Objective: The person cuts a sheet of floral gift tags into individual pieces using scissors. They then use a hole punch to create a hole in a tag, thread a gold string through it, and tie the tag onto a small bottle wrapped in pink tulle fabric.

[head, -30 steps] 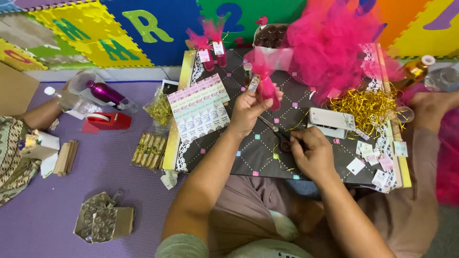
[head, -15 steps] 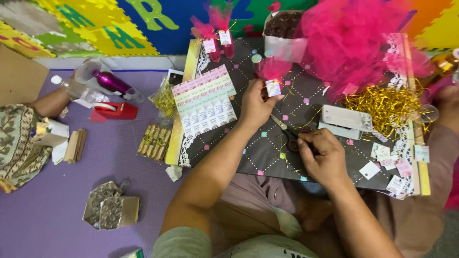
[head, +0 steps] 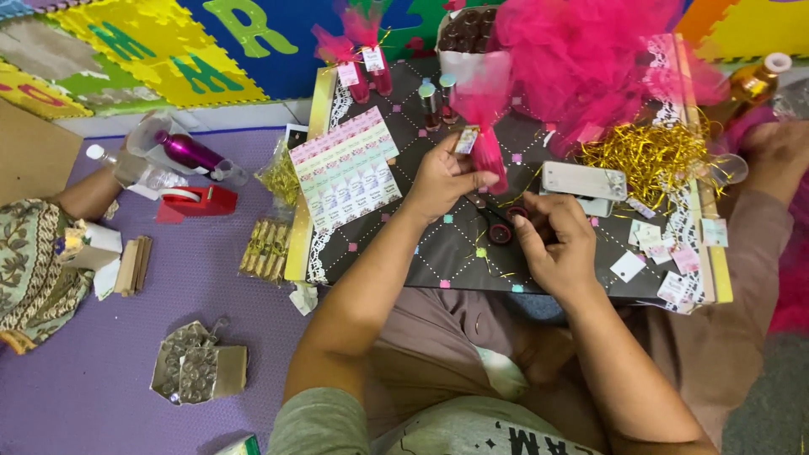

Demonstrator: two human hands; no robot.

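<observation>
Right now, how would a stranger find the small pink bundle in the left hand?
Find the dark board on the lap. Above its middle, the left hand pinches a pink bundle. Unlike the two bundles standing at the far edge, it is held up.

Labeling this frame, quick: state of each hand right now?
Left hand: closed on a small pink tulle-wrapped favour with a tag.
Right hand: fingers curled at the black scissors; firm grip cannot be told.

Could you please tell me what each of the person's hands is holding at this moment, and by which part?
The left hand pinches a small pink tulle-wrapped favour near its tagged top. The right hand rests by the scissors; whether it grips them cannot be told.
</observation>
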